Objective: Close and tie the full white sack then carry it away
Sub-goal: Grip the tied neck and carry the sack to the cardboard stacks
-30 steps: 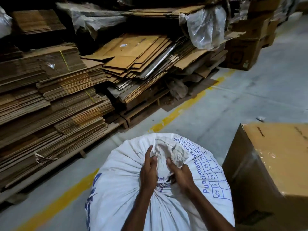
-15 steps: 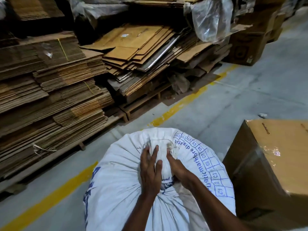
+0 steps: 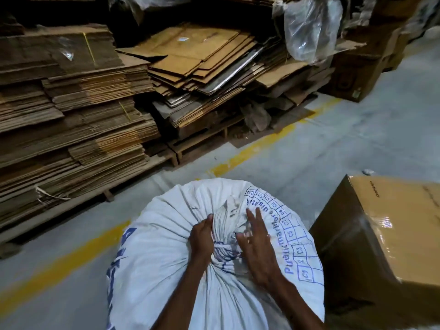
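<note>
A full white woven sack [image 3: 166,253] with blue printing stands on the grey floor at the bottom centre. Its mouth is gathered into a twisted neck [image 3: 225,234] on top. My left hand [image 3: 202,239] is wrapped around the left side of that neck, gripping the bunched cloth. My right hand [image 3: 256,244] lies against the neck's right side with its fingers spread and blurred; whether it grips the cloth is unclear. No separate cord is clearly visible.
A large taped cardboard box [image 3: 385,239] stands close to the sack's right. Stacks of flattened cardboard [image 3: 71,129] on wooden pallets [image 3: 197,144] fill the left and back. A yellow floor line [image 3: 252,151] runs diagonally. Bare concrete floor [image 3: 357,139] stretches to the right rear.
The upright flap of the sack's mouth has been pushed down and bunched tighter. My right hand has loosened from the neck and spread its fingers. The view has dipped slightly.
</note>
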Motion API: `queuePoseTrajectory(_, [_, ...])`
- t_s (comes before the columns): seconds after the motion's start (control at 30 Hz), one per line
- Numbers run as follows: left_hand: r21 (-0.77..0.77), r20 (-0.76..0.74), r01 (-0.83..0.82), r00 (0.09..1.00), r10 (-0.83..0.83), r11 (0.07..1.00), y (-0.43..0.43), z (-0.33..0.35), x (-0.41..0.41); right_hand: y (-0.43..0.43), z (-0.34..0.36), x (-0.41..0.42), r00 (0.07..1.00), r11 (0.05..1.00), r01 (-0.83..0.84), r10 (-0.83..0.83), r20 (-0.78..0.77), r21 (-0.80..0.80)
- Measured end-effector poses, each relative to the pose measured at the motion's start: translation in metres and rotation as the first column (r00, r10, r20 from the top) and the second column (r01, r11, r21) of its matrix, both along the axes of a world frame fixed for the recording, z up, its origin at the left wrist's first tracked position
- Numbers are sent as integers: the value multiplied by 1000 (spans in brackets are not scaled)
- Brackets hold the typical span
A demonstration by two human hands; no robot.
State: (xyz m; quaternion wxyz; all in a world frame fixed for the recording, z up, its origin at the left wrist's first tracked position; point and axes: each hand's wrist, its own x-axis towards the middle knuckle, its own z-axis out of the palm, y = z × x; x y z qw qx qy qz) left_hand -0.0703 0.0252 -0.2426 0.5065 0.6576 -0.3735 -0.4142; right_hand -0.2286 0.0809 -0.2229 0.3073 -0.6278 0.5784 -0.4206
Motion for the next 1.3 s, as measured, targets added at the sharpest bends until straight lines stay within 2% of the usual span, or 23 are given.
queuePoseTrajectory(0.07, [-8,-249,58,967,-58,998,0,-1,2,-10,-9,10,992,997,-79,78,-102,-5])
queuePoseTrajectory(0.17, [18,-388,86,919,-72,996,1,-7,16,-22,-18,28,968,1000,25,-28,-251,-14])
queuePoseTrajectory(0.23, [25,-305,2,952,6,1000,1,-6,20,-26,-23,39,917,989,142,-150,-370,-49])
queuePoseTrajectory(0.3, [13,-56,-123,991,124,992,7,5,19,-29,-22,45,856,977,197,-214,-471,-85])
queuePoseTrajectory(0.37, [-29,152,-215,964,217,976,18,17,15,-35,-15,46,857,975,204,-136,-498,84])
queuePoseTrajectory(0.43, [-209,193,-156,961,197,966,26,18,14,-42,-12,45,867,952,235,-113,-486,197])
queuePoseTrajectory(0.47, [-281,243,-60,961,131,958,28,17,14,-45,-11,45,864,956,240,-130,-487,171])
queuePoseTrajectory(0.53, [-293,335,128,942,-23,947,27,8,16,-45,-10,52,844,957,276,-199,-498,86])
queuePoseTrajectory(0.6, [-258,266,150,961,-79,954,27,2,15,-40,-8,58,867,945,326,-286,-408,31])
queuePoseTrajectory(0.67, [-253,178,85,983,-40,964,28,-4,16,-38,-10,56,893,955,295,-282,-352,-17])
queuePoseTrajectory(0.77, [-259,174,4,984,42,966,27,-11,13,-39,-19,46,941,991,126,-104,-321,50])
queuePoseTrajectory(0.87, [-202,269,-39,959,93,979,23,-15,10,-42,-29,32,975,998,-26,37,-221,56])
queuePoseTrajectory(0.97, [-149,304,-60,947,104,987,19,-17,10,-41,-37,26,922,991,-124,135,-362,54])
queuePoseTrajectory(1.0, [-122,301,-69,948,103,990,18,-15,10,-39,-37,27,911,994,-105,107,-399,28])
queuePoseTrajectory(1.1, [-14,285,-63,956,64,998,13,-15,9,-38,-35,34,928,998,55,-53,-369,-5])
queuePoseTrajectory(1.23, [-31,264,28,964,-19,999,0,-21,22,-51,-29,53,878,948,297,-225,-424,113])
queuePoseTrajectory(1.3, [-17,268,-3,963,7,1000,-5,-24,30,-61,-26,59,854,930,330,-221,-471,162])
